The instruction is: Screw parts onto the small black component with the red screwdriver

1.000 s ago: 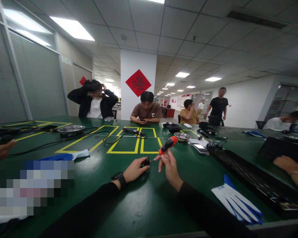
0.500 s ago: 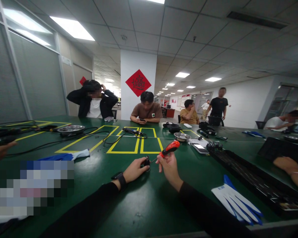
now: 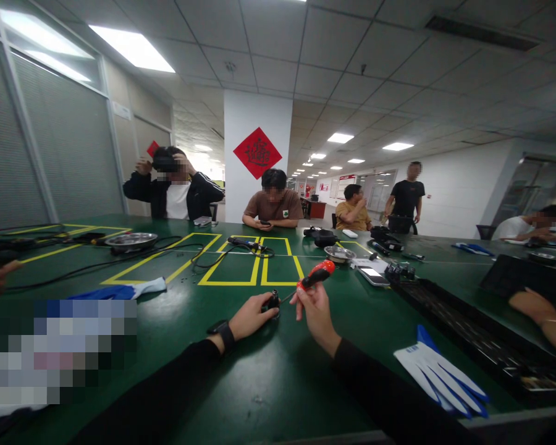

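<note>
My left hand [image 3: 252,315] rests on the green table [image 3: 204,364], its fingers closed around a small black part [image 3: 273,300] whose kind I cannot make out. My right hand [image 3: 315,310] grips a screwdriver [image 3: 318,274] with a red and black handle, tilted with the handle up and to the right. The thin shaft points down and left at the small black part; whether the tip touches it is too small to tell. A white and blue work glove [image 3: 438,371] lies to the right of my right forearm.
A long black tray [image 3: 472,327] of small metal parts stands on the right, near a co-worker's arm [image 3: 544,312]. Beyond my hands are a phone [image 3: 373,276], a metal bowl [image 3: 339,254], and a cabled tool [image 3: 248,245]. Another metal dish [image 3: 132,241] sits left. Several people sit around the table.
The screwdriver's handle has swung slightly right and my right fingers have shifted their hold on it. My left hand keeps its place. Across the table, a person's hands have moved on their headset.
</note>
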`<state>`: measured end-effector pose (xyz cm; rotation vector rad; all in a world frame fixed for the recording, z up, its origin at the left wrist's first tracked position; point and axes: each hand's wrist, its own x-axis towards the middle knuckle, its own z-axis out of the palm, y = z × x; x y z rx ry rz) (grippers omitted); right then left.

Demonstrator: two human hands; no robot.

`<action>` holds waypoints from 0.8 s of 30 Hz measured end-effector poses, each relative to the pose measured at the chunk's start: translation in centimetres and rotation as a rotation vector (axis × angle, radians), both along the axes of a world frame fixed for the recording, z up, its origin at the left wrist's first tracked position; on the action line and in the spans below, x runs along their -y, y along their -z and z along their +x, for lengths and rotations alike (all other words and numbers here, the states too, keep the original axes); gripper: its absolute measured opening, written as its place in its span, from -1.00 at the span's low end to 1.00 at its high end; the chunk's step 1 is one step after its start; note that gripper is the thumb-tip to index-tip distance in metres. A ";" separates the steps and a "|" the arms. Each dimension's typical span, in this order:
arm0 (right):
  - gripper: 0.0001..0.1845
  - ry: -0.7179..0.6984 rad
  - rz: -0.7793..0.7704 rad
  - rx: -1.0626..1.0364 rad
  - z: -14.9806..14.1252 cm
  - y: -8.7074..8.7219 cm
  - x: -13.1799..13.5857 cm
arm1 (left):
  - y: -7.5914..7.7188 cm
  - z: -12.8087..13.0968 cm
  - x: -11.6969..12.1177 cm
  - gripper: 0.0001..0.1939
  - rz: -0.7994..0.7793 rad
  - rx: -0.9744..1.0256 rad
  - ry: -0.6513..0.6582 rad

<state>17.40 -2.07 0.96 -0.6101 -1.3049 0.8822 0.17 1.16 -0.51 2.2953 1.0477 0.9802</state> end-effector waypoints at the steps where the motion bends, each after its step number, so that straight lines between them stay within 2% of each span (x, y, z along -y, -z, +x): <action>1: -0.74 0.009 -0.012 -0.004 0.0 0.1 -0.2 | 0.0 0.0 0.0 -0.72 -0.002 -0.002 -0.002; 6: -0.69 0.040 -0.044 -0.020 0.2 0.4 -0.6 | -0.3 0.0 0.3 -0.71 -0.021 -0.012 -0.023; 12: -0.78 -0.042 0.007 0.014 0.4 0.1 0.1 | -0.2 0.0 0.2 -0.71 -0.009 -0.006 0.002; 18: -0.80 0.097 0.038 0.061 0.4 0.0 -0.2 | -0.4 0.0 0.4 -0.70 -0.036 -0.005 -0.023; 24: -0.84 0.068 0.051 -0.004 0.0 -0.1 -0.5 | -0.5 0.1 0.5 -0.70 -0.037 -0.007 -0.020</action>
